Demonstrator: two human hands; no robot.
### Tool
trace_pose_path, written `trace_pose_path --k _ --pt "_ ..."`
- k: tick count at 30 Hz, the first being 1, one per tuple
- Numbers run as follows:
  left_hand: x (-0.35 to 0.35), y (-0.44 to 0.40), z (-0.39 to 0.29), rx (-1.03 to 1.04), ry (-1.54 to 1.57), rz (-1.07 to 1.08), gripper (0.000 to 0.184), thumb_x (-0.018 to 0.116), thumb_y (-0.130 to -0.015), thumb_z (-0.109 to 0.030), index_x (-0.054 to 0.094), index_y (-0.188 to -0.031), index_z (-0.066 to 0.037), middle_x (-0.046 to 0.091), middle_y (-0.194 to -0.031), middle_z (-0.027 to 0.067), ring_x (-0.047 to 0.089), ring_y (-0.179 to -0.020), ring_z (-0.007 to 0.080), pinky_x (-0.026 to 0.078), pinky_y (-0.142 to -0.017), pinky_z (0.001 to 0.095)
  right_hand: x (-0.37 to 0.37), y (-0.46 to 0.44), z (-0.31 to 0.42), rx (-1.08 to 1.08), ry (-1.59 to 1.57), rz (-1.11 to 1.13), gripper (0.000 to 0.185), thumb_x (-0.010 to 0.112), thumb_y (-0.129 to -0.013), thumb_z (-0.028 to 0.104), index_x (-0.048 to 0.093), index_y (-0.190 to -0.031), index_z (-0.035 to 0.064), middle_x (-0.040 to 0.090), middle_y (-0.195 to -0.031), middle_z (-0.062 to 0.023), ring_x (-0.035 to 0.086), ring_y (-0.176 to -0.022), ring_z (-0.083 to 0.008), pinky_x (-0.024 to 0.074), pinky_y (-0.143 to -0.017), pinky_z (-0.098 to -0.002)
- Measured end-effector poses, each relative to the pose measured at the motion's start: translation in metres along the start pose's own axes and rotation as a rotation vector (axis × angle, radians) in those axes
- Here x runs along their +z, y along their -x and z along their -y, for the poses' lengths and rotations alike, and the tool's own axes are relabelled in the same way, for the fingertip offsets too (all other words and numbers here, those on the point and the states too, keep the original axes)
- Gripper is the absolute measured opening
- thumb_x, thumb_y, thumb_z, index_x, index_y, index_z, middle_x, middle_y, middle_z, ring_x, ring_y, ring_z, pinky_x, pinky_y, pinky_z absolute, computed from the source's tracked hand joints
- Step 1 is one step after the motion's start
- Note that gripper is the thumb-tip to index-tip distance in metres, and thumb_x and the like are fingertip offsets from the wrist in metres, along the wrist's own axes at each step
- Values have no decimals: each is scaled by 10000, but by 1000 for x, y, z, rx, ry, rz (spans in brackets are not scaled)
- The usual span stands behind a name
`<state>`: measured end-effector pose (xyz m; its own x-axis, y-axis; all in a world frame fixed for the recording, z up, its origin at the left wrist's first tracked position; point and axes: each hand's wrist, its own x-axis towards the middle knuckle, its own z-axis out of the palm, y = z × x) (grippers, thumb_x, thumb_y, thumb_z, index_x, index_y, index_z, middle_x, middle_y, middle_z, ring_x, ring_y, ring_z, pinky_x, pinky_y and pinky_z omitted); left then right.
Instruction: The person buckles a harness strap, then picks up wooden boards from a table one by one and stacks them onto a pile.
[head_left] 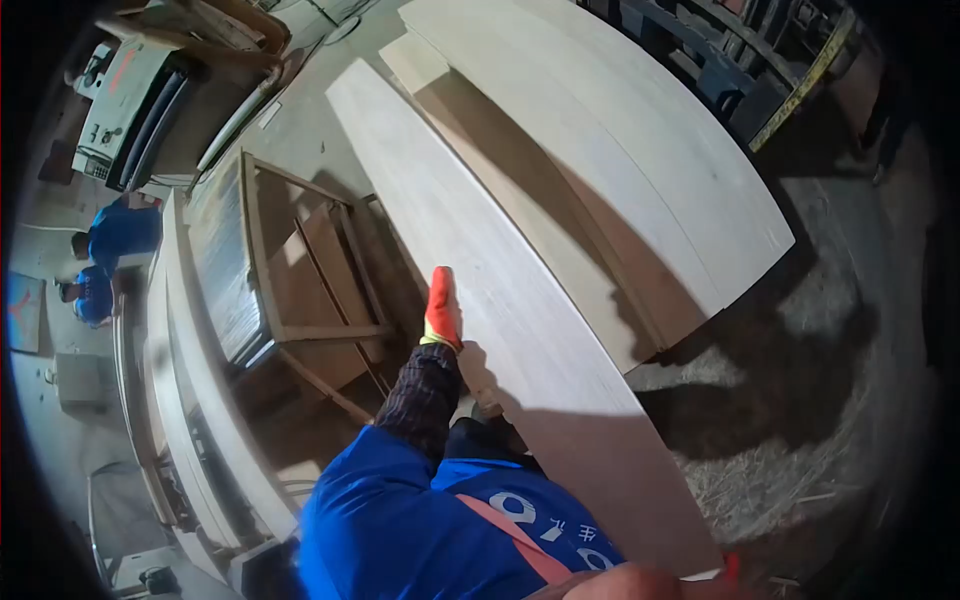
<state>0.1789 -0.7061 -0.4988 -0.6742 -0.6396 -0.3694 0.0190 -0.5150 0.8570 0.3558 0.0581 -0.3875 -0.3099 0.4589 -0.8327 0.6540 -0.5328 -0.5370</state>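
A long pale wooden board slants across the view from upper left to lower right, in front of my body. My left hand, in a red glove with a yellow cuff, grips its left edge; the thumb side shows and the other fingers are hidden by the board. At the board's near end, at the bottom of the view, a small red part of my right hand's glove shows against the corner. Most of that hand is out of sight. Right beside the held board lies a stack of wide pale boards.
A wooden frame table with a shiny top stands left of the board. Long curved strips lie beyond it. Two people in blue are at the far left, near a white machine. Dark machinery stands at upper right.
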Motion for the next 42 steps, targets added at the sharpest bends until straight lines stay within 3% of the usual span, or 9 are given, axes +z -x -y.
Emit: trace_pose_path --k 7,11,14,19,27,34,36,39,42 --pt "67 -106 128 -233 -36 18 783 492 -931 -590 355 -1461 -30 357 -1519 73 321 -1386 183 218 -1134 295 48 -47 -14 89 53 -32 597 439 -948 488 540 -1282 4 556 -1281 -169 500 -1175 -330 376 -1008 -480" --pt "14 -213 181 -668 913 988 653 505 -933 -577 530 -1299 -36 579 -1264 54 518 -1159 155 406 -975 291 93 -99 -36 118 58 82 574 434 -958 469 554 -1256 -7 557 -1281 -174 499 -1174 -327 376 -1006 -480" --pt "53 -182 141 -590 133 221 535 543 -899 -613 603 -950 -84 619 -924 -1 539 -921 125 454 -793 316 177 -145 -50 254 -140 233 557 418 -971 463 558 -1252 3 546 -1310 -164 481 -1206 -323 366 -1018 -478" --pt "76 -103 262 -358 -69 -146 623 557 -867 -649 619 -1113 -80 644 -1053 84 603 -966 209 496 -843 353 335 -238 -121 343 -464 531 582 391 -982 492 500 -1351 55 508 -1373 -117 461 -1220 -303 325 -1058 -445" --pt "71 -241 226 -616 412 346 643 529 -860 -685 608 -1111 -99 637 -1042 96 588 -1005 238 461 -888 350 479 -278 -141 -249 104 682 635 432 -977 484 353 -1461 81 458 -1429 -106 426 -1288 -257 332 -1078 -378" --pt "62 -97 191 -116 -504 123 436 525 -971 -409 580 -1209 -48 619 -1136 107 580 -1013 207 472 -845 333 462 -287 -139 41 144 672 592 379 -971 549 414 -1430 177 479 -1421 -23 459 -1252 -186 376 -1013 -382" --pt "38 -36 159 802 -1422 646 383 526 -978 -297 560 -1249 -28 605 -1196 138 555 -1111 281 458 -926 393 446 -301 -146 121 348 576 584 363 -969 567 431 -1421 204 485 -1418 1 469 -1242 -166 388 -995 -383" --pt "13 50 90 89 -833 1351 392 547 -965 -281 559 -1240 -2 582 -1258 173 511 -1203 318 423 -996 421 351 -441 -203 297 431 448 601 351 -913 688 489 -1354 303 529 -1354 101 576 -1005 -104 468 -751 -332" --pt "14 180 -54 -723 -768 1130 418 533 -977 -353 585 -1219 -16 616 -1218 163 569 -1127 301 452 -962 390 333 -397 -203 615 190 1221 704 349 -867 750 512 -1298 218 592 -1161 -65 537 -805 -196 448 -699 -370"
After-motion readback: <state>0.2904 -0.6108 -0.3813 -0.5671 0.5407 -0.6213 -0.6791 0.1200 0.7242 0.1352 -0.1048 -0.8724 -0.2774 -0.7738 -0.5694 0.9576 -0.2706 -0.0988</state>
